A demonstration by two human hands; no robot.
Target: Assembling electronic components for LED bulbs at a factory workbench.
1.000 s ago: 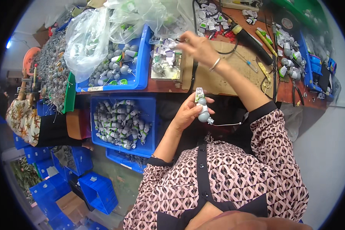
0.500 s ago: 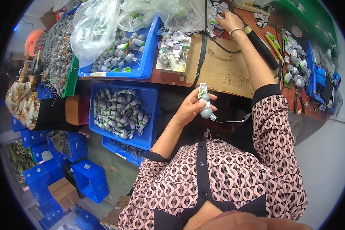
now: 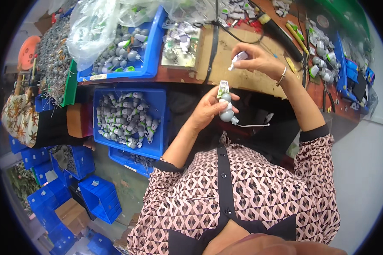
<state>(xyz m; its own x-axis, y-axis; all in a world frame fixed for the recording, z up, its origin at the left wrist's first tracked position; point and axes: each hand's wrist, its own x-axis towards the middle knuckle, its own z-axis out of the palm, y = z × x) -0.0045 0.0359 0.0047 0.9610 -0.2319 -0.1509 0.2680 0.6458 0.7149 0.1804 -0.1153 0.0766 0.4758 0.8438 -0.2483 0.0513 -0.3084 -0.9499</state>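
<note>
In my left hand [image 3: 207,108] is a small grey and white plastic assembly [image 3: 226,106] with rounded grey parts, a green-edged white top and a thin pale cable trailing to the right. My thumb presses on its middle, and its white end points away from me. My right hand [image 3: 257,59] pinches a small white plastic part [image 3: 239,58] between thumb and fingers, above the cardboard sheet [image 3: 225,44]. That part is up and to the right of the assembly, apart from it. Its far side is hidden by my fingers.
Left of my hands, a blue bin [image 3: 164,114] holds many similar grey and white assemblies. Another blue tray [image 3: 155,63] sits on the bench under plastic bags. A black-handled tool [image 3: 285,40], pliers [image 3: 327,100] and loose parts lie to the right. Someone in patterned clothing [image 3: 21,119] sits far left.
My right hand has come back from the pile of white parts toward the left hand, now with a white part in its fingers. My left hand still holds the assembly, and the view has shifted slightly.
</note>
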